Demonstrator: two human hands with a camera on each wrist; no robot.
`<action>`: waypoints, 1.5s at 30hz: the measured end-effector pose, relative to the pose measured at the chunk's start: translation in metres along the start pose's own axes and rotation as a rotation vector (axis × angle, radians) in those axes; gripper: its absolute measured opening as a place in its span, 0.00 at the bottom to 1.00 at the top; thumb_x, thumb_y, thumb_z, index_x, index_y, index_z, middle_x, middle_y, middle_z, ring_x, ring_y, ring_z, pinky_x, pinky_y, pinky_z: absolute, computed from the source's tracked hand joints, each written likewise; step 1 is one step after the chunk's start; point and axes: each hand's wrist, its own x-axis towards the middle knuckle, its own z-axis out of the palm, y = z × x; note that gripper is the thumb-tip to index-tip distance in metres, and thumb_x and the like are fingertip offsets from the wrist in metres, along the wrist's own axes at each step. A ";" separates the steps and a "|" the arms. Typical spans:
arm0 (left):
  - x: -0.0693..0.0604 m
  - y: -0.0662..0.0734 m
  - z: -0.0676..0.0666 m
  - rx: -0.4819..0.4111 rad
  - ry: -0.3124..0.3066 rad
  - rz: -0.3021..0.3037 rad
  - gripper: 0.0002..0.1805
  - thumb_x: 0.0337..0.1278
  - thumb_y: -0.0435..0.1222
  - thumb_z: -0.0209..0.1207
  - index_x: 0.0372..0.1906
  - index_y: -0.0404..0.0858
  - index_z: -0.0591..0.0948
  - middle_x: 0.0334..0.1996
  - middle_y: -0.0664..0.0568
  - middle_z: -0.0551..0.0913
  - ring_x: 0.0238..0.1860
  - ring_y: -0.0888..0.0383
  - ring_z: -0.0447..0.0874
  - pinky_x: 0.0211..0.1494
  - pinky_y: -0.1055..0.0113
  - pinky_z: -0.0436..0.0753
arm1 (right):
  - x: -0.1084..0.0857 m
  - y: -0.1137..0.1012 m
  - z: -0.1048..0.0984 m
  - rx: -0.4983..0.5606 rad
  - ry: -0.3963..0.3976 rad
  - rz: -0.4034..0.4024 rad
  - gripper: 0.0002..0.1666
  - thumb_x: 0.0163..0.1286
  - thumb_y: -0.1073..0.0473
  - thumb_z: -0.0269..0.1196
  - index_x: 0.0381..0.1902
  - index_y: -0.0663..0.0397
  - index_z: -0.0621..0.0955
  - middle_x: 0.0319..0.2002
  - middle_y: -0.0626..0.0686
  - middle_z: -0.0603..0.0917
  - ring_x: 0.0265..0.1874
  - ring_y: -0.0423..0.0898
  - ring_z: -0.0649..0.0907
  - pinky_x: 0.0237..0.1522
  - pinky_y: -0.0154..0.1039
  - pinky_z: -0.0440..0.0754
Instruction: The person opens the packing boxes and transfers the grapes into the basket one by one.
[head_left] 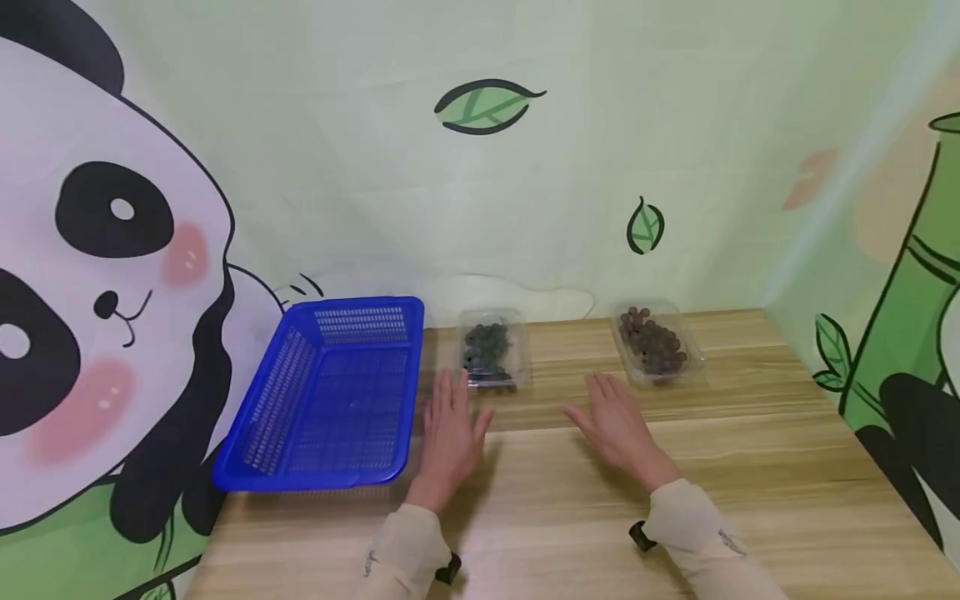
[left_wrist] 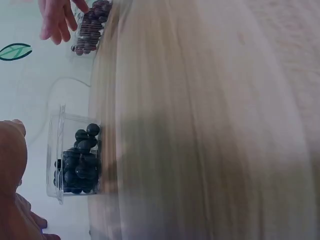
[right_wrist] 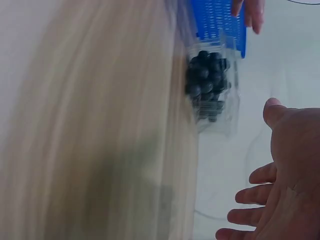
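Dark, nearly black grapes (head_left: 487, 346) fill part of a clear plastic box (head_left: 519, 333) near the back of the table. To the right, a second clear box (head_left: 686, 333) holds reddish grapes (head_left: 654, 342). My left hand (head_left: 452, 437) hovers in front of the dark grapes' box, fingers straight, holding nothing; its fingertips overlap the box's near left corner in the head view, and whether they touch cannot be told. My right hand (head_left: 618, 429), fingers extended and holding nothing, is in front and left of the red grapes' box, apart from it.
A blue plastic basket (head_left: 352, 479) with perforated walls stands left of my left hand. Both boxes and the basket rest on a wood-grain table (head_left: 540, 517). Behind it hangs a pale green backdrop (head_left: 360, 167) with panda and leaf drawings.
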 end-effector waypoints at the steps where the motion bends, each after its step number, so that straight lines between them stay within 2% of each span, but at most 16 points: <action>1: 0.001 0.001 -0.001 -0.025 0.005 -0.017 0.42 0.76 0.51 0.55 0.81 0.33 0.54 0.81 0.33 0.47 0.80 0.35 0.46 0.75 0.34 0.55 | 0.002 -0.003 0.001 0.015 0.003 -0.005 0.44 0.80 0.43 0.57 0.73 0.79 0.63 0.72 0.76 0.65 0.72 0.72 0.64 0.73 0.65 0.58; 4: 0.005 0.004 -0.004 -0.095 0.013 -0.060 0.43 0.77 0.52 0.54 0.82 0.34 0.51 0.81 0.33 0.46 0.81 0.37 0.44 0.75 0.34 0.56 | 0.010 -0.011 0.003 0.044 0.006 -0.009 0.43 0.81 0.44 0.56 0.72 0.78 0.63 0.71 0.76 0.67 0.71 0.71 0.66 0.73 0.64 0.59; 7: 0.011 0.010 -0.008 -0.133 -0.005 -0.088 0.44 0.78 0.55 0.51 0.83 0.36 0.49 0.82 0.34 0.44 0.81 0.38 0.42 0.76 0.36 0.55 | 0.016 -0.016 0.002 0.057 0.012 0.002 0.42 0.81 0.44 0.55 0.73 0.77 0.64 0.70 0.75 0.68 0.70 0.70 0.68 0.73 0.63 0.60; 12: 0.021 0.014 -0.009 -0.142 -0.034 -0.122 0.43 0.79 0.55 0.49 0.83 0.35 0.50 0.82 0.35 0.43 0.81 0.39 0.42 0.79 0.42 0.53 | 0.024 -0.019 -0.003 0.120 -0.020 0.071 0.41 0.83 0.42 0.52 0.74 0.74 0.64 0.70 0.74 0.69 0.70 0.70 0.68 0.72 0.64 0.62; 15: 0.028 0.014 -0.008 -0.170 -0.011 -0.150 0.42 0.78 0.54 0.52 0.82 0.34 0.53 0.81 0.33 0.46 0.81 0.38 0.46 0.78 0.43 0.55 | 0.029 -0.017 -0.005 0.203 -0.050 0.124 0.41 0.83 0.40 0.49 0.74 0.72 0.64 0.70 0.72 0.69 0.70 0.69 0.69 0.70 0.64 0.64; 18: 0.033 0.014 -0.006 -0.204 0.013 -0.187 0.41 0.77 0.53 0.53 0.81 0.34 0.55 0.80 0.32 0.49 0.80 0.37 0.49 0.77 0.42 0.57 | 0.034 -0.015 -0.002 0.288 -0.047 0.152 0.41 0.83 0.38 0.47 0.74 0.69 0.66 0.68 0.69 0.73 0.65 0.66 0.76 0.65 0.63 0.71; 21: 0.035 0.013 -0.003 -0.255 0.026 -0.224 0.41 0.77 0.53 0.53 0.81 0.33 0.55 0.80 0.31 0.50 0.80 0.38 0.49 0.78 0.43 0.56 | 0.039 -0.015 0.003 0.362 -0.008 0.157 0.38 0.84 0.40 0.48 0.72 0.68 0.70 0.63 0.68 0.78 0.58 0.63 0.81 0.59 0.61 0.77; 25: 0.037 0.010 0.001 -0.346 0.047 -0.275 0.40 0.78 0.51 0.52 0.80 0.31 0.55 0.79 0.32 0.54 0.80 0.39 0.51 0.79 0.45 0.56 | 0.048 -0.018 0.008 0.451 0.045 0.182 0.31 0.84 0.45 0.51 0.66 0.67 0.77 0.56 0.65 0.83 0.52 0.60 0.84 0.56 0.58 0.80; 30: 0.042 0.005 0.007 -0.436 0.088 -0.336 0.39 0.78 0.47 0.52 0.78 0.26 0.57 0.76 0.30 0.59 0.77 0.37 0.57 0.78 0.45 0.57 | 0.059 -0.024 0.015 0.521 0.042 0.261 0.27 0.83 0.48 0.54 0.62 0.65 0.80 0.44 0.65 0.86 0.38 0.55 0.86 0.49 0.53 0.81; 33: 0.045 0.001 0.011 -0.484 0.115 -0.367 0.36 0.78 0.44 0.53 0.75 0.23 0.60 0.73 0.27 0.64 0.75 0.34 0.61 0.77 0.44 0.60 | 0.065 -0.026 0.021 0.555 0.025 0.306 0.25 0.82 0.49 0.55 0.61 0.65 0.81 0.40 0.64 0.87 0.35 0.54 0.86 0.43 0.47 0.82; 36: 0.048 -0.003 0.015 -0.528 0.132 -0.407 0.33 0.78 0.41 0.53 0.74 0.21 0.62 0.68 0.25 0.68 0.70 0.33 0.67 0.74 0.43 0.65 | 0.068 -0.029 0.028 0.615 0.015 0.333 0.23 0.81 0.52 0.57 0.59 0.66 0.82 0.40 0.66 0.86 0.34 0.56 0.87 0.36 0.44 0.84; 42: 0.050 -0.007 0.018 -0.566 0.182 -0.451 0.22 0.76 0.37 0.54 0.62 0.23 0.75 0.50 0.30 0.81 0.55 0.34 0.79 0.63 0.42 0.75 | 0.073 -0.037 0.039 0.750 0.020 0.377 0.19 0.80 0.57 0.59 0.55 0.69 0.83 0.42 0.68 0.85 0.29 0.55 0.87 0.34 0.49 0.87; 45: 0.051 -0.009 0.019 -0.572 0.196 -0.462 0.18 0.76 0.35 0.53 0.58 0.23 0.77 0.48 0.31 0.83 0.53 0.35 0.80 0.61 0.42 0.76 | 0.075 -0.041 0.043 0.781 0.032 0.396 0.18 0.79 0.58 0.60 0.54 0.69 0.83 0.42 0.68 0.85 0.27 0.54 0.86 0.32 0.49 0.87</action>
